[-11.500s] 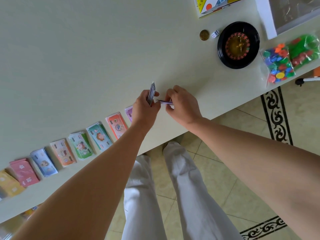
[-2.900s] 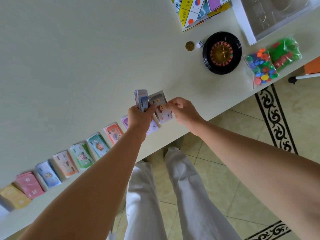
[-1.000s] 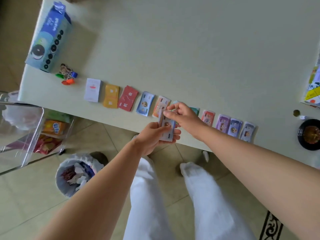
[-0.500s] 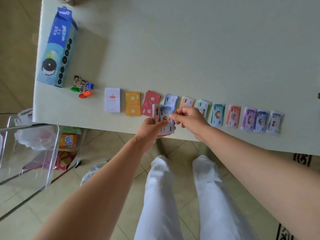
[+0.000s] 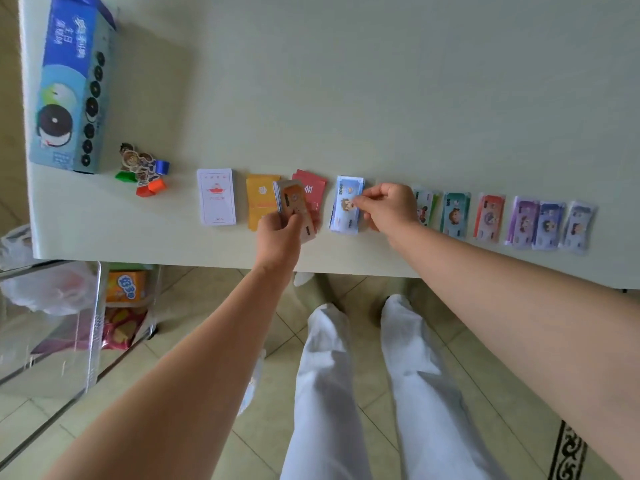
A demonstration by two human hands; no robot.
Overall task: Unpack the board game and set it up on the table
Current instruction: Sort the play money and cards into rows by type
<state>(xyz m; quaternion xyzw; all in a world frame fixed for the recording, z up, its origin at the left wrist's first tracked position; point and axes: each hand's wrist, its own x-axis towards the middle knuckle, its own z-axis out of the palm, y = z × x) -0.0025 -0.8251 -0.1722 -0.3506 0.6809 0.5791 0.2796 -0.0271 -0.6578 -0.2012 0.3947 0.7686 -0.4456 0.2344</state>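
Half a second ago both our hands met over the held bundle, with a blue note on its face. Now they have parted. Our right hand [image 5: 393,206] has carried that note sideways and pinches it between thumb and forefinger, pressing it onto the blue pile [image 5: 346,216] that lies directly under those fingertips on the table [image 5: 346,98]. Our left hand [image 5: 278,233] is curled round the rest of the unsorted play money [image 5: 296,209], thumb on top, holding it tilted just above the table edge. The red card deck [image 5: 317,187] sits just beyond its fingers and the yellow deck [image 5: 259,199] just to their left. The face of the bundle now shows an orange note, so we judge one more note sorted and the next denomination ready. The orange pile that lay just right of the blue one is now hidden beneath our right hand. The green pile [image 5: 455,213] and the purple piles [image 5: 524,223] lie well to the right of our right fingers, undisturbed. The bundle looks fairly thick, so we think a good deal of dealing remains.
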